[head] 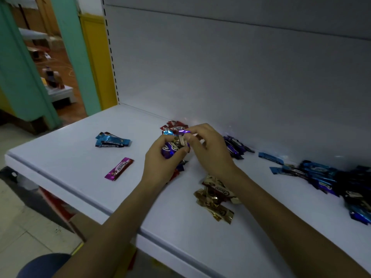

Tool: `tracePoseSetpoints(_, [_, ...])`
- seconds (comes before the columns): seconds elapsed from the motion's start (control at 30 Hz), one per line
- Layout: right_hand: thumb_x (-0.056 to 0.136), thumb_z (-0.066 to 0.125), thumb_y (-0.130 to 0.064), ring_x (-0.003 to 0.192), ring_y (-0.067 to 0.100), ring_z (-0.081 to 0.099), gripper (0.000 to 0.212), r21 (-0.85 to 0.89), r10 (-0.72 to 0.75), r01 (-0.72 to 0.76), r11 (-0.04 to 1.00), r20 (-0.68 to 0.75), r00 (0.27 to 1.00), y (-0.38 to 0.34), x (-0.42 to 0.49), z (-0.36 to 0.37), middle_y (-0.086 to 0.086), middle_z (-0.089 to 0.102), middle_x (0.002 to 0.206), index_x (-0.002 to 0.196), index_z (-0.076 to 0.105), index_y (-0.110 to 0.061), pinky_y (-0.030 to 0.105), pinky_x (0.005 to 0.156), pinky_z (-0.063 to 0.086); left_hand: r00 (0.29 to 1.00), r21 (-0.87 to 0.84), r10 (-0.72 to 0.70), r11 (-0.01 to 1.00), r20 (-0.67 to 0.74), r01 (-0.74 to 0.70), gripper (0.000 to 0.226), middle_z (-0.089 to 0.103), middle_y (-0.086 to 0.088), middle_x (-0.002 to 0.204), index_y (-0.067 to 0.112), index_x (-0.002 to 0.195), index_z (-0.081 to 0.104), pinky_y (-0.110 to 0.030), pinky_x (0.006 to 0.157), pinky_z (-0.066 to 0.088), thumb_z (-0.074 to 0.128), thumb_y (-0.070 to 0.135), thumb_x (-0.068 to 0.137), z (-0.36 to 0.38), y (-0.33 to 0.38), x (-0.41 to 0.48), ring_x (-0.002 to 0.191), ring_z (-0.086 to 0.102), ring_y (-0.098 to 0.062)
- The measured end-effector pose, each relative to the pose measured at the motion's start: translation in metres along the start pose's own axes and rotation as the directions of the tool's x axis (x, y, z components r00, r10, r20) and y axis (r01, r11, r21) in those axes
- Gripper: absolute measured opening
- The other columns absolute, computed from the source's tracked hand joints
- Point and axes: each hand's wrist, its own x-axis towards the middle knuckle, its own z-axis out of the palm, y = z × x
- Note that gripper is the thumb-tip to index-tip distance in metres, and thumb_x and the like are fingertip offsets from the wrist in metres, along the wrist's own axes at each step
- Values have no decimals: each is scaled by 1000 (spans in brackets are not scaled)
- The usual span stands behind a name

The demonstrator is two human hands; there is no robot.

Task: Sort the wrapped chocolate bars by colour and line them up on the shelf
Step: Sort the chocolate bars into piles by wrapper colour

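Gold bars (pixel 217 205) near right hand (pixel 208 151)

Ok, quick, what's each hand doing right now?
Left hand: grips a bundle of shiny foil-wrapped chocolate bars, purple outermost.
Right hand: pinches the top of that bundle.

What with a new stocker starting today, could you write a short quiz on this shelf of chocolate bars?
1. True or false: the gold bars lie nearer the front edge of the shelf than the red bars.
2. What colour is the lone bar near the front left? A pink, B gold, C red.
3. Fill in: the held bar in the left hand is ____.
Key: 1 true; 2 A; 3 purple.
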Motion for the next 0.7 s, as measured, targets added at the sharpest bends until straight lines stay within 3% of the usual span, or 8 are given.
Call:
tracePoseSetpoints(0.13, [97,45,-13,74,17,59,15,253,260,-233,939,-78,963,17,5,-14,10,63,85,92,59,-8,31,66,48,999,20,-36,999,17,36,24,64,2,105,17,105,61,-18,75,54,70,24,84,-2,-1,-1,93,63,-10])
tracePoseSetpoints(0.2, [95,48,-11,72,11,60,14,253,325,-286,924,-130,937,33,4,-24,8,63,85,92,61,-9,19,61,48,998,28,-39,999,39,38,20,64,4,103,18,102,63,-18,76,53,69,24,84,-3,-1,0,92,63,-9])
tracePoseSetpoints(0.3, [94,52,-12,77,3,57,20,75,296,-286,955,-239,925,58,-2,-37,4,64,95,110,63,-10,4,64,44,997,12,-38,999,70,37,18,65,2,106,17,102,66,-20,81,53,69,21,85,-3,-3,2,98,63,-11])
tracePoseSetpoints(0.37, [93,57,-19,82,13,59,21,-87,205,-250,964,-352,913,78,-7,-44,2,65,93,113,61,-13,19,78,48,994,18,-50,999,92,48,20,64,1,111,17,104,67,-26,88,53,69,22,85,-3,-4,2,104,61,-13])
tracePoseSetpoints(0.4, [92,59,-22,83,17,60,18,-205,145,-241,949,-395,907,87,-9,-46,2,66,91,109,61,-15,27,85,42,993,22,-55,998,104,53,21,64,1,113,18,105,67,-28,90,53,69,22,85,-3,-4,2,106,60,-13])
tracePoseSetpoints(0.47, [91,61,-25,87,22,56,13,-383,94,-281,880,-438,894,99,-13,-48,2,66,88,101,64,-17,26,82,25,991,45,-51,998,120,46,21,63,3,115,20,106,67,-31,93,52,68,23,85,-3,-4,1,108,59,-12])
tracePoseSetpoints(0.53, [89,62,-22,93,24,53,13,-458,108,-299,837,-398,911,105,-14,-47,4,66,94,100,68,-18,28,79,21,991,59,-42,998,130,34,21,63,5,115,22,106,68,-32,94,52,68,23,85,-3,-3,0,108,58,-10])
tracePoseSetpoints(0.7, [90,62,-23,93,29,54,18,-463,121,-255,849,-299,946,109,-16,-41,10,66,97,102,73,-16,34,81,30,989,78,-29,997,148,17,23,62,6,116,24,109,67,-30,94,52,68,21,86,-4,-2,-3,107,58,-8])
